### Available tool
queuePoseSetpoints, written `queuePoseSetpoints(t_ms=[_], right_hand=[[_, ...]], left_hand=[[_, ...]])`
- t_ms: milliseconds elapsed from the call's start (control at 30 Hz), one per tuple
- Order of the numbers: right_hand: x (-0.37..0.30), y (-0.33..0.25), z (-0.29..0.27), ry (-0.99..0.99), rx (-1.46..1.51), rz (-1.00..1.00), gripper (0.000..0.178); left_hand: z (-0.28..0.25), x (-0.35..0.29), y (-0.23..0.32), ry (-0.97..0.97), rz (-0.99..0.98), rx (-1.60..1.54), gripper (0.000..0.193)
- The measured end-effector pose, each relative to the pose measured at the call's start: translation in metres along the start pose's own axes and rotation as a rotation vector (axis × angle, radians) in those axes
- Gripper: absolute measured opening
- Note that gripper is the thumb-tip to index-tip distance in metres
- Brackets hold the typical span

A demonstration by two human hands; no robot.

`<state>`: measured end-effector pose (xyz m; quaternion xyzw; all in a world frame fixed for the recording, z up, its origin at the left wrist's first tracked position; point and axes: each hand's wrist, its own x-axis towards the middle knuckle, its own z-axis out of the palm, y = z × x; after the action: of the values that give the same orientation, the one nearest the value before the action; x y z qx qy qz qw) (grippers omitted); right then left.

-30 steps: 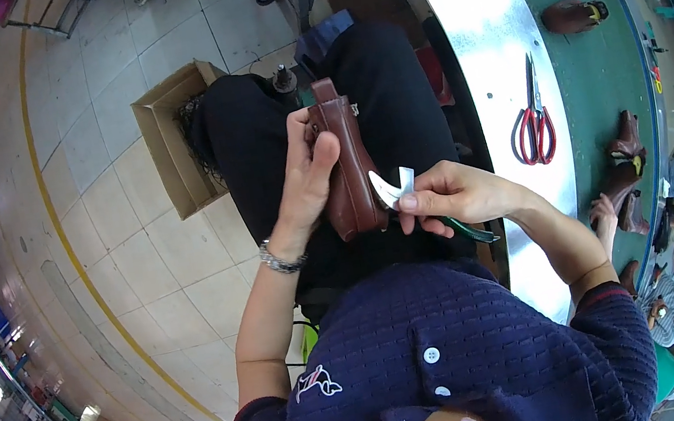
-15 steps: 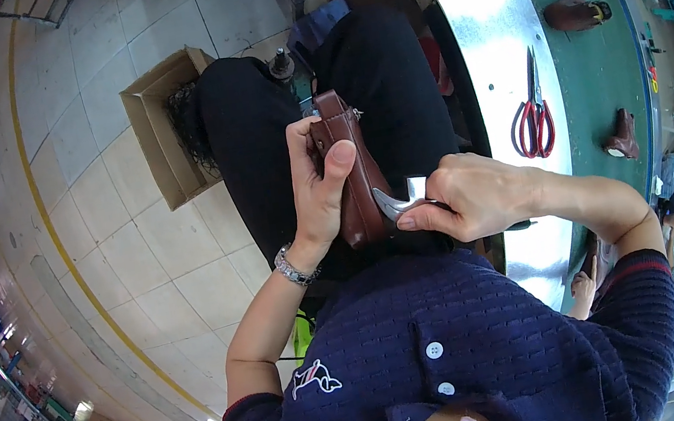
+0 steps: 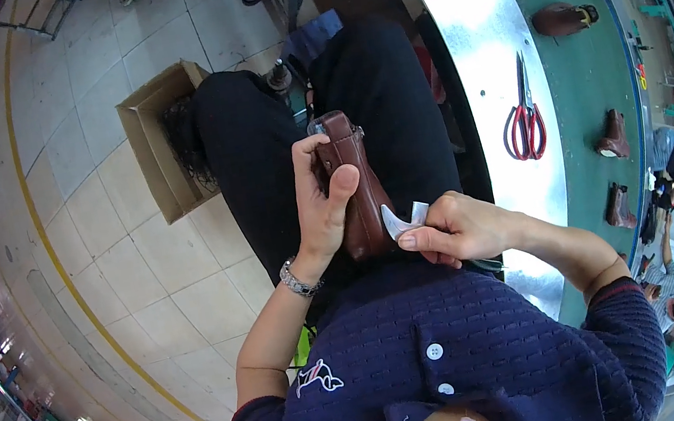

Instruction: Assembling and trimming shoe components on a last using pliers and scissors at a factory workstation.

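Clasps a brown boot in the left hand, with the fingers curled round its left side and the thumb laid across the leather that faces the camera. Holds the boot low over the lap, between the thighs, with the end bearing the tab pointing away from the body and the rounded end near the navy shirt. Grips a tool in the right hand, with the fingers closed round it and the thumb pressed just behind the curved, pale metal head. Points the hooked tip at the right side of the boot, toward the near end; cannot tell contact from a narrow gap there. Wears a metal-link band on the left wrist and dark trousers.

To the right, a shiny metal tabletop. On it, red-handled scissors with the blades pointing away. Beyond the tabletop, a green surface with other boots set well apart, all brown. Farther right, near the rim of the view, a co-worker in a striped top.

To the left, on the tiled floor, an open cardboard box beside the left knee, with a dark tangle inside.
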<state>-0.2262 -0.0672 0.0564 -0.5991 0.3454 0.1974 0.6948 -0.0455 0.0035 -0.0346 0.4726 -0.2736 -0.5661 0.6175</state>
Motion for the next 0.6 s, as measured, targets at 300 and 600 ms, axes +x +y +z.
queuePoseSetpoints(t_ms=[300, 600], right_hand=[[-0.025, -0.014, -0.007, -0.011, -0.923, -0.139, 0.051], [-0.021, 0.064, -0.052, 0.682, -0.877, 0.262, 0.04]], left_hand=[[0.004, -0.022, -0.014, -0.076, 0.088, 0.086, 0.1], [-0.01, 0.005, -0.033, -0.376, -0.442, -0.081, 0.099]])
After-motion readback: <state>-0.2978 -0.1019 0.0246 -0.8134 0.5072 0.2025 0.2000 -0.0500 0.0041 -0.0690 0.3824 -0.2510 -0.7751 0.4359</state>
